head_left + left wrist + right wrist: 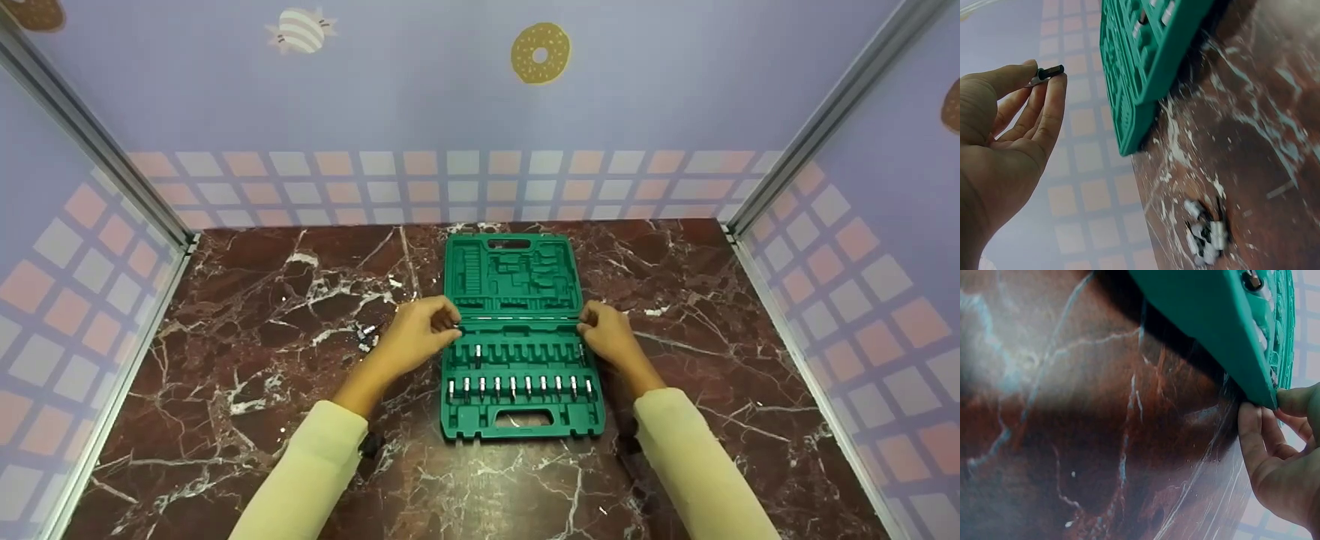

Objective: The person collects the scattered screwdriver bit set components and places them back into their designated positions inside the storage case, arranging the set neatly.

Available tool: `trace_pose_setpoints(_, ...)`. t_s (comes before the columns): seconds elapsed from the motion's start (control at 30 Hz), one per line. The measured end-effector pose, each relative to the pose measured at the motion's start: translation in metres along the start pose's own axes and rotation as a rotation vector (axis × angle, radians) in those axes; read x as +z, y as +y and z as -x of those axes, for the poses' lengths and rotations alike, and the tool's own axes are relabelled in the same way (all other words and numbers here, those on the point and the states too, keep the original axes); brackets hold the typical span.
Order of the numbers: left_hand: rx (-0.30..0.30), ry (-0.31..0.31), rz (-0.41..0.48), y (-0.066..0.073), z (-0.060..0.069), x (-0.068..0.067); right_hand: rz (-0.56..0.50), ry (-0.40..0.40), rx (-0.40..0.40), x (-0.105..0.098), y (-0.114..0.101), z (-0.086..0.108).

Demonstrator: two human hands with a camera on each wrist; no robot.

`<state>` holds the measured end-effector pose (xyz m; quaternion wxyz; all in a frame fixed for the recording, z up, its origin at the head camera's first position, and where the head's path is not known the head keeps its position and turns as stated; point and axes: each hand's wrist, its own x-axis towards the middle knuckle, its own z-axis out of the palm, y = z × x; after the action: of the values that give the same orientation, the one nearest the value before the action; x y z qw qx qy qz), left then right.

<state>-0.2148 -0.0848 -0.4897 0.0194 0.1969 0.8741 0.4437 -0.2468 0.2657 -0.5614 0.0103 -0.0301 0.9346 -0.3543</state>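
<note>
An open green socket case (469, 421) lies on the table with its lid folded back. My left hand (416, 334) is by the case's left side near the hinge. Between thumb and fingertips it pinches a bit socket (1050, 72), a dark hex tip in a metal sleeve. My right hand (609, 336) grips the right edge of the case, thumb above and fingers below, as the right wrist view shows. Bit sockets (512, 387) fill the front row; the row behind has one at left (478, 355) and one at far right (580, 354).
Several loose bit sockets (1207, 233) lie in a small pile on the marble-patterned table (247, 337), left of the case. Patterned walls (420, 180) enclose the table at the back and both sides.
</note>
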Motion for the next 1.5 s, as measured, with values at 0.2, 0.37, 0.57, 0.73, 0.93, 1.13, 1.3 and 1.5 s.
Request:
trace_pose_setpoints(0.2,-0.010,-0.053,-0.013,0.014,-0.005,0.011,-0.005,-0.001,0.000,0.000,-0.001,0.000)
trace_pose_setpoints(0.37,0.029,-0.085,0.010,0.025,-0.007,0.021,-0.005,0.012,-0.018,0.001,0.000,-0.001)
trace_pose_setpoints(0.57,0.049,-0.137,0.066,0.034,-0.013,0.037,-0.005,0.026,-0.017,0.002,0.001,-0.003)
trace_pose_setpoints(0.73,0.048,-0.179,0.090,0.040,-0.023,0.052,-0.015,0.022,-0.012,0.002,-0.001,-0.002)
trace_pose_setpoints(0.93,0.021,-0.215,0.079,0.046,-0.033,0.067,-0.023,0.007,-0.004,0.004,-0.001,-0.001)
trace_pose_setpoints(1.13,0.001,-0.241,0.095,0.046,-0.045,0.083,-0.020,0.014,0.006,0.003,0.000,-0.002)
trace_pose_setpoints(1.3,-0.018,-0.263,0.110,0.048,-0.054,0.095,-0.016,0.002,0.009,0.000,0.002,-0.003)
trace_pose_setpoints(1.5,-0.033,-0.286,0.089,0.049,-0.065,0.110,-0.009,-0.025,0.000,-0.006,0.002,-0.004)
